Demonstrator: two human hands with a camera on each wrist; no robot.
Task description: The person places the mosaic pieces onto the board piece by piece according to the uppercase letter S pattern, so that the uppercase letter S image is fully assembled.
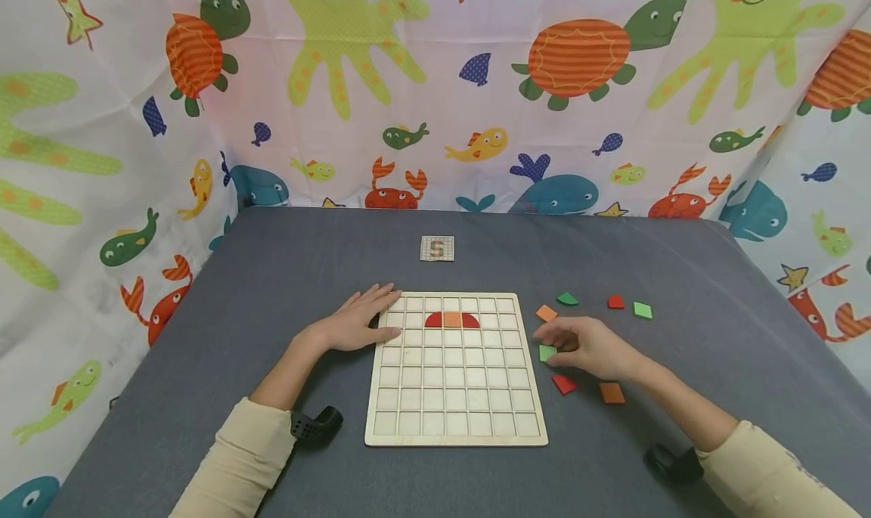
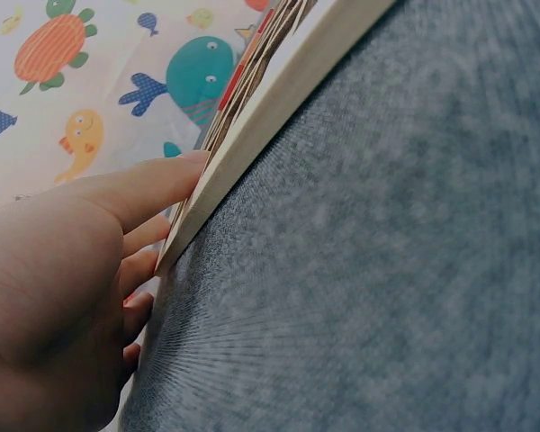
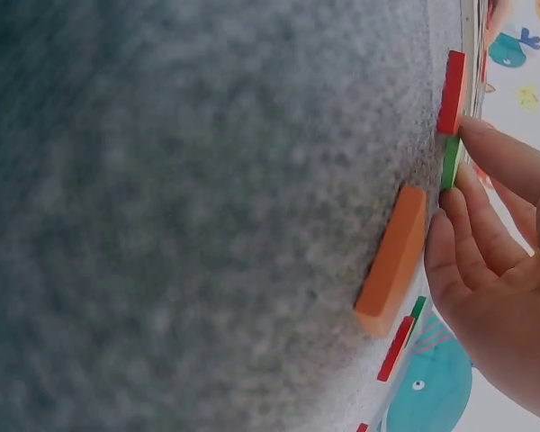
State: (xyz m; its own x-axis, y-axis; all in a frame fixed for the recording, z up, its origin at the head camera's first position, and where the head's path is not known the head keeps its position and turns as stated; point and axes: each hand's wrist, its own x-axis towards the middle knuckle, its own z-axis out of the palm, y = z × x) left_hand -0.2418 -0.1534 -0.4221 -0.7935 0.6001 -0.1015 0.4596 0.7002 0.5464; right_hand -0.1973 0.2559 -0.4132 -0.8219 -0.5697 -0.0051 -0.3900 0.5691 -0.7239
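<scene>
A wooden grid board (image 1: 455, 430) lies flat on the table. In its second row from the top, an orange square (image 1: 452, 319) sits between two red quarter-round pieces. My left hand (image 1: 356, 323) rests at the board's upper left edge, fingers spread and thumb touching the frame; the left wrist view shows the thumb (image 2: 162, 184) on the rim. Just right of the board, my right hand (image 1: 592, 345) pinches a light green square tile (image 1: 547, 352) between thumb and fingers. The right wrist view shows the green tile (image 3: 450, 163) edge-on there, low over the cloth.
Around the right hand lie orange tiles (image 1: 612, 393), red pieces (image 1: 563, 384), a green quarter-round (image 1: 567, 299) and another light green square (image 1: 643, 310). A small patterned card (image 1: 437, 249) lies behind the board. Grey cloth (image 1: 306, 246) covers the table; a printed curtain (image 1: 435, 87) surrounds it.
</scene>
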